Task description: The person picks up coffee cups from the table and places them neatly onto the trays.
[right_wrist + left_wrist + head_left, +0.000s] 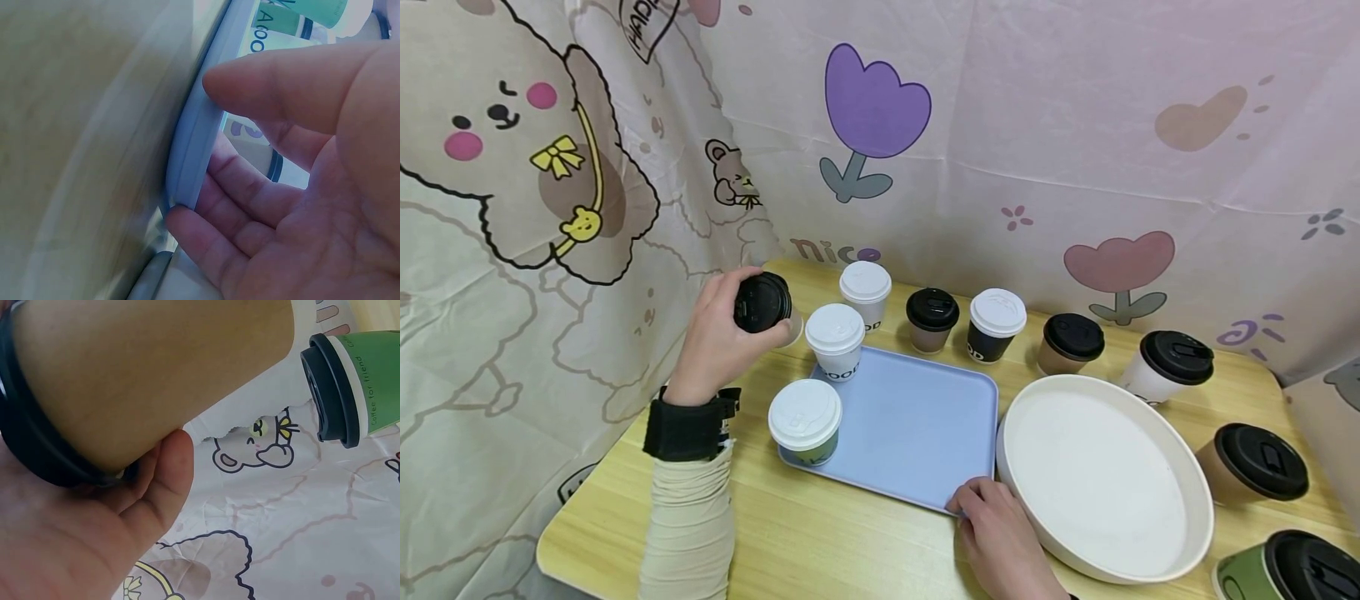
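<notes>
My left hand [718, 337] grips a brown paper cup [169, 369] by its black lid [762, 302], at the table's far left. In the left wrist view the cup lies tilted across the palm, thumb and fingers around the lid end. My right hand [996, 533] holds the near right corner of the blue tray [917, 425], its thumb [250, 87] on the rim. Two white-lidded cups stand along the tray's left side: a white one [835, 337] farther back and a green one [805, 421] at the near left corner.
A round white tray [1105, 475] lies right of the blue one. Behind them stand several lidded cups, among them a white one [867, 292] and a black one [995, 325]. A brown cup [1255, 467] and a green cup [1240, 575] line the right edge. Curtains [1000, 150] hang behind.
</notes>
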`<state>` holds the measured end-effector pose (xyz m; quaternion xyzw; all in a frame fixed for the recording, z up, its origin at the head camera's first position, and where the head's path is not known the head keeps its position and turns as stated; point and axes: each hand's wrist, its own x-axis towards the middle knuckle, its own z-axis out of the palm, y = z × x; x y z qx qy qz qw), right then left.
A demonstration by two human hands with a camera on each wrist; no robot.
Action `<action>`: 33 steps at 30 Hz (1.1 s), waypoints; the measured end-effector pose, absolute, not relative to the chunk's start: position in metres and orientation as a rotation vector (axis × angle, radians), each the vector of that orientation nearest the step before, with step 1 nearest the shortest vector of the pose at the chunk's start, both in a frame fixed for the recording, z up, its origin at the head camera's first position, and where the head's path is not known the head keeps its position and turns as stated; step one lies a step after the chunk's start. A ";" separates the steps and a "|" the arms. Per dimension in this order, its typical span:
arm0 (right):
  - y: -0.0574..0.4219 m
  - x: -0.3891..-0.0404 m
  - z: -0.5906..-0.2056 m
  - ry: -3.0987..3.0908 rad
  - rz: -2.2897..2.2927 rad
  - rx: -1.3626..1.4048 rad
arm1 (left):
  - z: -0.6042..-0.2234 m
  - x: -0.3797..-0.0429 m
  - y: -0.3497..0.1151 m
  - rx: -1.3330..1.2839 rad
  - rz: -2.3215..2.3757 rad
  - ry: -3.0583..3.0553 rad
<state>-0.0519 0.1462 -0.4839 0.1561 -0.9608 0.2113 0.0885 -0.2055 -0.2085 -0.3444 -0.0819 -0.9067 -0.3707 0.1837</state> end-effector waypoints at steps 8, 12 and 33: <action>0.146 -0.052 -0.483 -2.866 0.630 0.460 | -0.342 -0.203 -0.207 -0.237 -1.041 -2.524; 0.146 -0.051 -0.483 -2.876 0.629 0.453 | -0.340 -0.201 -0.205 -0.265 -1.052 -2.474; 0.145 -0.051 -0.483 -2.861 0.630 0.457 | -0.328 -0.185 -0.187 -0.522 -1.077 -2.318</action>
